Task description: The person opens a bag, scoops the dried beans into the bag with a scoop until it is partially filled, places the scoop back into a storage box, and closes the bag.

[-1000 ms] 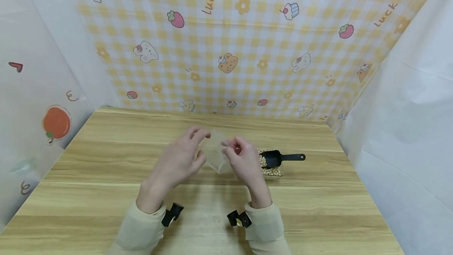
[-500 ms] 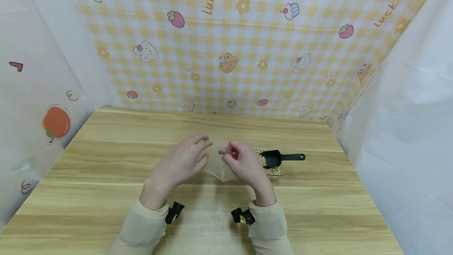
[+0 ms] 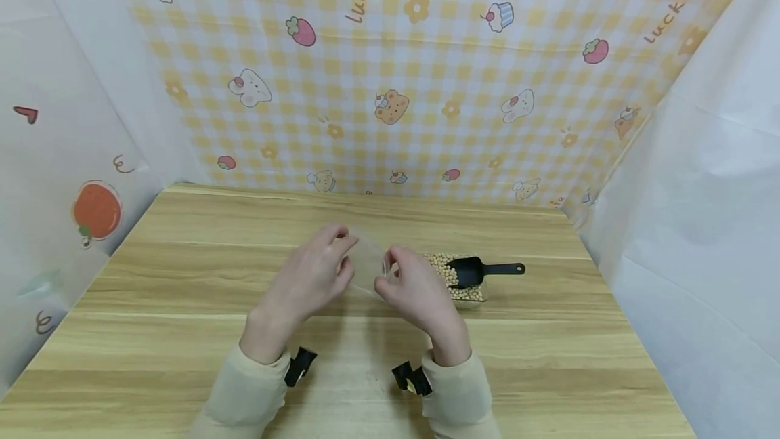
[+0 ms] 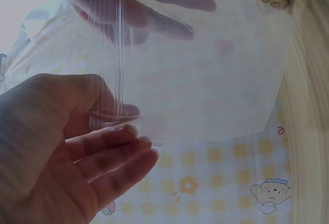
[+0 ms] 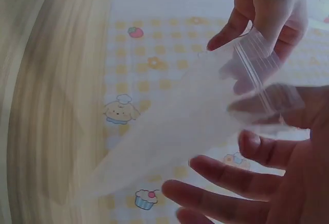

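Note:
Between the two hands hangs a clear plastic zip bag (image 3: 367, 259), flat, with no contents showing. The left hand (image 3: 311, 269) pinches one end of its mouth between thumb and index finger; the other fingers lie beside it in the left wrist view. At the opposite end, the right hand (image 3: 417, 286) pinches the bag by the ridged zip strip (image 5: 250, 72). In the right wrist view the right thumb and index finger grip that edge, and its remaining fingers (image 5: 231, 180) are spread out. Part of the right hand shows through the film in the left wrist view.
Just right of the right hand, a clear box of pale beans (image 3: 468, 295) stands on the wooden table (image 3: 548, 358). A black scoop (image 3: 469, 272) lies on the beans, its handle pointing right. A checked cloth (image 3: 451, 73) hangs behind the table.
The left fingers, loose at the bag half a second ago, now close on its edge. The bag has turned and is stretched between the hands, with more of the bean box uncovered.

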A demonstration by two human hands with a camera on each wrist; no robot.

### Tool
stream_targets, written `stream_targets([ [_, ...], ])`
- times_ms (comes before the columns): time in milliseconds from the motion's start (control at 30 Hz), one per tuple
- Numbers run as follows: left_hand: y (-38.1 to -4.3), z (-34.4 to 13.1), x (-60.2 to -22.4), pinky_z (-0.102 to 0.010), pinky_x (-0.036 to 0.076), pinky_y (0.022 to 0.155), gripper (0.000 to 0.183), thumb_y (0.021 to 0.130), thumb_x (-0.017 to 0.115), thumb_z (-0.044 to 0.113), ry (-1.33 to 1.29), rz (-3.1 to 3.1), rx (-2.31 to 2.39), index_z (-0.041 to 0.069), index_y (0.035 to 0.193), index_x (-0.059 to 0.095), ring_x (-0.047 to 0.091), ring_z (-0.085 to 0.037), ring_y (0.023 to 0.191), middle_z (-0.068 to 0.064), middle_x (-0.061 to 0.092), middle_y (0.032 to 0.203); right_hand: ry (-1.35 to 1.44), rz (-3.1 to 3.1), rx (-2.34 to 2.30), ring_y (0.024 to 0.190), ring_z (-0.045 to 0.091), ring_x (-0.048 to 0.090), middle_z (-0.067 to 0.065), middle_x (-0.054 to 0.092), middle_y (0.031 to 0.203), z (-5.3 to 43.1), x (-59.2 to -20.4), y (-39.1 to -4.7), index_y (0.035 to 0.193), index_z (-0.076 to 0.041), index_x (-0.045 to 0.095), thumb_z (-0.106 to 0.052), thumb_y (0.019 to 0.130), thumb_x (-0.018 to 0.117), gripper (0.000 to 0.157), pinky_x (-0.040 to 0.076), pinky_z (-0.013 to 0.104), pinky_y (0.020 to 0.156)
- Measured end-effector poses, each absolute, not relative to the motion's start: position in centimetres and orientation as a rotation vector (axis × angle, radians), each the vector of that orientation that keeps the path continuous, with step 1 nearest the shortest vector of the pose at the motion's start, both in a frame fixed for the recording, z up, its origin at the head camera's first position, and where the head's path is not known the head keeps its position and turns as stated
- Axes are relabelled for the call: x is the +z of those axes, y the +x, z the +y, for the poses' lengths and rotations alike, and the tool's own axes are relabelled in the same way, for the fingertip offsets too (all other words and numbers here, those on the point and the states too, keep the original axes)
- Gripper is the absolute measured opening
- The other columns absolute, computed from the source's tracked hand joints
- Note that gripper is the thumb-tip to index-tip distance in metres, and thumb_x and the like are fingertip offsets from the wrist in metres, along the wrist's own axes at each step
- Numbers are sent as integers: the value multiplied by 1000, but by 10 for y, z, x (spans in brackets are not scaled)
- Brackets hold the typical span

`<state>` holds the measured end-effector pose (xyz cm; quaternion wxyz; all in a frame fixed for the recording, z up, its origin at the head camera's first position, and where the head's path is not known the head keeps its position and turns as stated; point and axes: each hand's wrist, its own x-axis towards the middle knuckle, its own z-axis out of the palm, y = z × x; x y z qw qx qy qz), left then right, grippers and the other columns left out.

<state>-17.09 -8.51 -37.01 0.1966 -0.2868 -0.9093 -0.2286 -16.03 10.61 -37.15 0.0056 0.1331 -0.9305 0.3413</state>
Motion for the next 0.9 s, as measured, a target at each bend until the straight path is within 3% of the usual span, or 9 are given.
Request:
stream_targets([
  [167, -171, -86, -371, -30, 51, 68, 35, 79, 64, -4, -777, -2562, -671, -8, 114, 68, 57, -23, 87, -20, 58, 116, 374, -2761, 959, 42, 9, 35, -3, 40, 54, 102, -378, -164, 71, -13, 46, -8, 90, 56, 22, 30, 24, 39],
  [367, -175, -86, -373, -42, 49, 92, 36, 78, 65, -4, -768, -2588, -640, -8, 114, 67, 52, -34, 121, -22, 53, 133, 391, -2602, 1046, 38, 6, 30, -5, 33, 51, 99, -383, -168, 72, -10, 39, -6, 95, 49, 25, 27, 22, 36],
  [433, -176, -86, -374, -44, 47, 96, 37, 79, 64, -3, -777, -2608, -627, -8, 116, 66, 51, -35, 123, -22, 53, 135, 381, -2584, 1085, 37, 5, 28, -5, 32, 50, 101, -383, -169, 73, -10, 37, -6, 95, 48, 25, 26, 21, 35],
  [600, -174, -84, -373, -44, 49, 94, 41, 81, 62, 0, -780, -2619, -608, -6, 121, 64, 55, -35, 119, -22, 56, 131, 319, -2544, 1160, 36, 4, 34, -3, 44, 51, 106, -381, -171, 77, -12, 45, -6, 90, 54, 17, 28, 22, 34],
  [733, -171, -80, -372, -43, 50, 91, 43, 81, 60, 3, -770, -2623, -647, -5, 123, 62, 57, -33, 114, -21, 57, 127, 302, -2522, 1186, 47, 8, 57, 4, 64, 71, 108, -380, -171, 87, -9, 56, -7, 88, 56, 2, 41, 25, 39],
  [800, -169, -79, -371, -42, 51, 89, 45, 82, 59, 5, -750, -2634, -673, -6, 126, 60, 58, -31, 111, -21, 57, 126, 322, -2547, 1202, 65, 15, 68, 8, 69, 89, 109, -379, -170, 96, -6, 61, -7, 88, 57, 9, 51, 28, 49],
  [900, -167, -79, -369, -41, 51, 88, 48, 83, 57, 8, -714, -2649, -690, -9, 128, 57, 58, -31, 108, -20, 57, 124, 347, -2657, 1240, 92, 26, 70, 11, 67, 115, 110, -377, -167, 116, -7, 62, -13, 88, 62, 28, 57, 33, 67],
])
